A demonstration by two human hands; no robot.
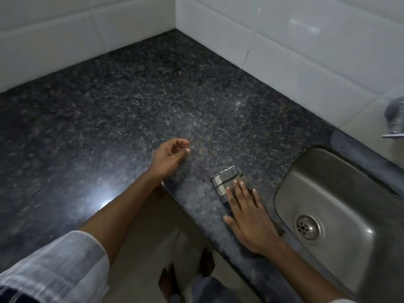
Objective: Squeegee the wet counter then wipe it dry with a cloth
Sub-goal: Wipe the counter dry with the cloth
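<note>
Wiping stage, by the look of it: no squeegee in view. Right hand (251, 221) lies flat on the cloth (228, 179), fingers (239, 191) spread wide and pressing down, not gripping; probably so the whole palm pushes the cloth over the stone. Cloth, folded, dark with pale stripes, sits on the narrow strip of bench (131, 101) near the front edge, just beside the sink (341, 193), its far end showing past the fingertips. Good place for a start, since water gathers around the sink rim.

Left hand (169, 157) rests with its heel on the bench at the inner corner of the front edge, holding nothing; fingers loosely curled, thumb near forefinger. Seems there only for support while leaning forward.

Bench surface toward the back corner, under the tiles (306, 51), shows dull hazy patches and a glare spot near the left forearm; whether wet film or only reflection, cannot tell. Tap (394, 119) blurred at the right edge.

Most of the bench likely not wiped yet.
</note>
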